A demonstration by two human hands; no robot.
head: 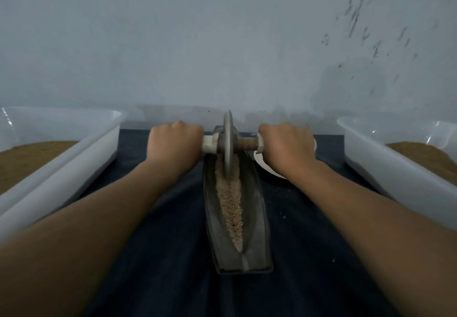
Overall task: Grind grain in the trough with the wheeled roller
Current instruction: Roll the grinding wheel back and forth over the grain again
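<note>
Gripping the wheeled roller point(228, 148) with both hands here. The left hand point(174, 143) is fisted round the left end of the axle point(247, 143) and the right hand point(286, 146) is clenched round the right end, knuckles up, arms stretched out straight.

The metal disc stands upright on its edge between the fists, at the far end of the trough point(257, 213), with its lower rim sunk into the grain point(230, 208). The grain lies in a long pale strip down the middle groove and tapers to a point at the near end.

The trough sits lengthwise on a dark blue cloth point(153, 255) covering the surface. A white tub point(61, 168) on the left and another tub point(395, 168) on the right both hold brown ground stuff point(29, 158). A white dish point(264, 166) peeks out under the right wrist. Stained grey wall point(222, 45) behind.
</note>
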